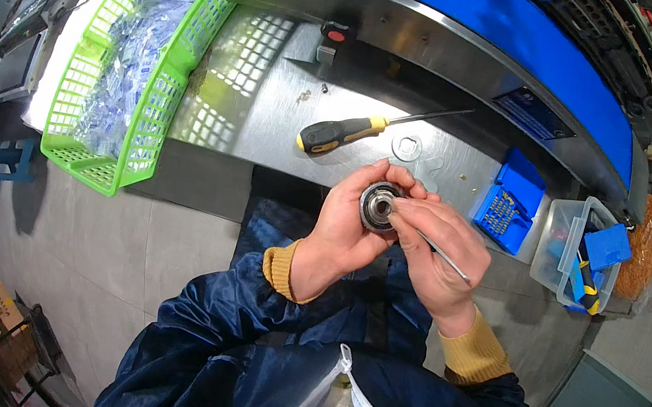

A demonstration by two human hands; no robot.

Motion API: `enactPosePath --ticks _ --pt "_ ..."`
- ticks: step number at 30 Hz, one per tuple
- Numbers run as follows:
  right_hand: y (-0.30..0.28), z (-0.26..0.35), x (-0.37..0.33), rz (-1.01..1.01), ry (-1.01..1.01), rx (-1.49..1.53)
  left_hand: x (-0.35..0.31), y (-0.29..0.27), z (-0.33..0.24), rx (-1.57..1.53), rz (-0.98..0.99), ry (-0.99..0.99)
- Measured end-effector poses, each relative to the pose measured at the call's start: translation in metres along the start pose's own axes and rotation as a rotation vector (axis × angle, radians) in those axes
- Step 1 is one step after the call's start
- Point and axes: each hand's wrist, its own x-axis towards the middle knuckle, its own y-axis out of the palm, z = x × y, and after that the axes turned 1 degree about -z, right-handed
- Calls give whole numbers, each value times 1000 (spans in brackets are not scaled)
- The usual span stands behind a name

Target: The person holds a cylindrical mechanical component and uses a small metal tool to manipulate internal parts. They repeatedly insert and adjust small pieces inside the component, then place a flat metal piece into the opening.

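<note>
Silver metal like this likely wants the left hand (344, 226) steady, holding the round part (375, 204) square, while the right hand (447, 244) works lightly at its centre, guiding the rod (448, 261) without slipping. The part sits on the near side of the screwdriver (345, 134), rim pinched by the left fingers; right fingers clasp the rod.

The left hand (342, 226) curls its fingers (367, 175) while the right hand (447, 260) pinches close beside it.
</note>
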Motion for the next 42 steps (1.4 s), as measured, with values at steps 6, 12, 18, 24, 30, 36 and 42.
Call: enactPosePath --ticks 6,12,18,24,30,36,42 --pt "-14 6 2 -95 163 55 0 4 -7 -106 -75 -21" --pt "-23 11 -13 -25 209 98 -1 7 -10 -125 -30 -5" --pt "-24 17 -23 -45 203 66 -8 8 -6 -28 10 9" --pt "-26 30 -25 -44 177 63 -19 12 2 42 -11 6" --pt "-41 41 -43 -36 303 39 -28 -1 7 -106 -48 -46" --pt "-42 42 -83 -336 569 455 -43 -12 13 -107 -65 -40" --pt "-43 15 -112 -142 591 927 -52 -30 11 -180 118 -23"
